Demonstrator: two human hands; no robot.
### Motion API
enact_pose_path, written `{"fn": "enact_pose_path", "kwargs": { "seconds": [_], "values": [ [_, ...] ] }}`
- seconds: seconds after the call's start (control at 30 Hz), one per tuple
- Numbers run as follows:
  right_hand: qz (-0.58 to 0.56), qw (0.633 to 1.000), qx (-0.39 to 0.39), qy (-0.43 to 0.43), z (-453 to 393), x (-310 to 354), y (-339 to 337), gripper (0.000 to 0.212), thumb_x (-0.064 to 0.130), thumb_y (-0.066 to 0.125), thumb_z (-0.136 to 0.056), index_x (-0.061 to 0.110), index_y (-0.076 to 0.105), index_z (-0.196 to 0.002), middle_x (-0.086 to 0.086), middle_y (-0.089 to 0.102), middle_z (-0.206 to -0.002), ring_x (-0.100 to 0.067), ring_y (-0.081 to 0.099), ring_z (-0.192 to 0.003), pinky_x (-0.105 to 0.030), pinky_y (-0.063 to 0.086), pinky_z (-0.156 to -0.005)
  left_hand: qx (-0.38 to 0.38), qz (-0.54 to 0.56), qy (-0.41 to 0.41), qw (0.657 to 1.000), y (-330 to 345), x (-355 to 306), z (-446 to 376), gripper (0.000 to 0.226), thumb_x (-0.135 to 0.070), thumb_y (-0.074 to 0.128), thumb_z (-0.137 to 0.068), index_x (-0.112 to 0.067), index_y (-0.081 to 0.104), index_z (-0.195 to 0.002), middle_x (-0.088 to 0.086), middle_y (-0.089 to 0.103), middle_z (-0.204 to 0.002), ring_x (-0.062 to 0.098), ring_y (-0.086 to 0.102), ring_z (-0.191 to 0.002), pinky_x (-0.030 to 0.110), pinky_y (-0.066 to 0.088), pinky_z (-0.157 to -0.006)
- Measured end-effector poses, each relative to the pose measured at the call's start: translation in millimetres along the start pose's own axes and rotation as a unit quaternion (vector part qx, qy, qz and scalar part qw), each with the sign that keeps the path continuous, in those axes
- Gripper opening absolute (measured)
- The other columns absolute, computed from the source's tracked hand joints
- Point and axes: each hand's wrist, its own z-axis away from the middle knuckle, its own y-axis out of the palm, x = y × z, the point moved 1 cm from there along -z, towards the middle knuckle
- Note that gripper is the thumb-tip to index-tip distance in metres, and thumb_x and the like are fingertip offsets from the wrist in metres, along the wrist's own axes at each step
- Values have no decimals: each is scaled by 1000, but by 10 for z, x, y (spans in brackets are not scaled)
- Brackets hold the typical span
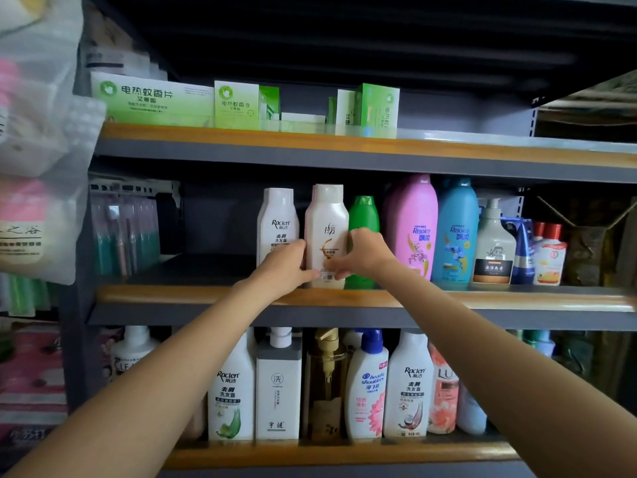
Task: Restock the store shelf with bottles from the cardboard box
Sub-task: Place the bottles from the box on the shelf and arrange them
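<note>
"Raclen" on white bottle [277, 225]; "Rejoice" on pink bottle [413, 229] and blue bottle [455, 232].

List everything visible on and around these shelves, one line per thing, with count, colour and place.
Flat card boxes: several, green-white, top shelf.
Cream plastic shampoo bottle: one, middle shelf front, held on both sides.
White Raclen plastic bottle: one, middle shelf, left of the cream one.
Green plastic bottle: one, right of the cream one.
Pink Rejoice bottle: one, middle shelf.
Blue Rejoice bottle: one, right of pink.
Grey-white pump bottle: one, middle shelf right.
Mixed tall bottles: about eight, mostly white, bottom shelf.
Toothbrush packs: several, pink and teal, middle shelf left.
Left hand: grip on the cream bottle.
Right hand: grip on the same bottle.
</note>
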Motion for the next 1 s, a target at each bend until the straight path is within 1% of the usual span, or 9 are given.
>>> {"fn": "enact_pose_path", "kwargs": {
  "seconds": [0.07, 0.13, 0.2, 0.3, 0.37, 0.5, 0.73, 0.87, 1.0],
  "values": [
    [-5, 1000, 4, 21, -19, 7, 7, 24, 17, 70, -81, 13, 50, -69, 8, 55, -33, -2, 60, -54, -8, 44, -59, 0, -4, -5, 1000, -4, -13, -13, 30, -25, 69, -82, -7, 53, -100, 9, 63, -104, 25, 61, -95, 43, 51, -87],
    [-2, 999, 5, 32, -11, 29, 16, 26, 14, 69, -82, 13, 47, -68, 11, 49, -28, -5, 59, -58, -6, 41, -55, 3, -8, -8, 1000, -15, -30, -23, 27, -25, 69, -82, -9, 52, -96, 10, 63, -102, 25, 61, -93, 42, 51, -86],
    [30, 999, -4, 32, 10, 51, 23, 28, 13, 68, -80, 13, 45, -64, 11, 51, -34, -7, 56, -65, -10, 41, -50, 6, -15, -13, 1000, -30, -45, -29, 26, -24, 69, -82, -9, 53, -95, 9, 63, -100, 26, 61, -93, 40, 51, -85],
    [70, 997, -23, 35, 45, 89, 64, 35, 11, 70, -76, 13, 40, -59, 5, 47, -54, -13, 47, -77, -22, 40, -59, 4, -24, -19, 1000, -47, -41, -54, 28, -24, 69, -82, -7, 55, -99, 10, 64, -101, 26, 61, -94, 39, 51, -84],
    [79, 996, -28, 42, 49, 112, 97, 37, 8, 70, -73, 12, 37, -58, 2, 45, -57, -18, 47, -76, -24, 39, -54, 1, -23, -20, 1000, -46, -24, -60, 27, -23, 70, -81, -7, 56, -99, 9, 64, -102, 25, 61, -94, 39, 51, -85],
    [86, 995, -29, 38, 62, 152, 111, 37, 5, 71, -73, 12, 39, -55, -10, 62, -78, -21, 53, -77, -28, 46, -65, -6, -32, -26, 999, -44, -6, -56, 27, -23, 70, -81, -8, 56, -99, 8, 64, -102, 24, 61, -93, 37, 51, -84],
    [71, 996, -32, 37, 10, 176, 192, 30, 3, 68, -71, 11, 44, -55, -12, 70, -77, -24, 65, -81, -30, 55, -74, -23, -62, -45, 997, -49, -33, -37, 22, -21, 65, -85, -6, 56, -99, 9, 63, -103, 24, 59, -93, 27, 42, -70],
    [55, 997, -25, 42, -53, 136, 195, 27, 9, 72, -72, 9, 49, -59, -16, 72, -89, -25, 69, -89, -35, 55, -85, -36, -93, -49, 994, -37, -70, -22, 25, -25, 64, -86, -4, 56, -98, 12, 62, -101, 27, 59, -91, 29, 43, -69],
    [81, 995, -33, 48, -42, 150, 196, 30, 9, 74, -71, 11, 46, -59, -10, 69, -85, -20, 65, -85, -26, 53, -81, -83, -90, -68, 990, -1, -66, 77, 30, -27, 64, -86, -6, 51, -103, 12, 61, -104, 29, 58, -94, 35, 47, -73]
  ]
}}
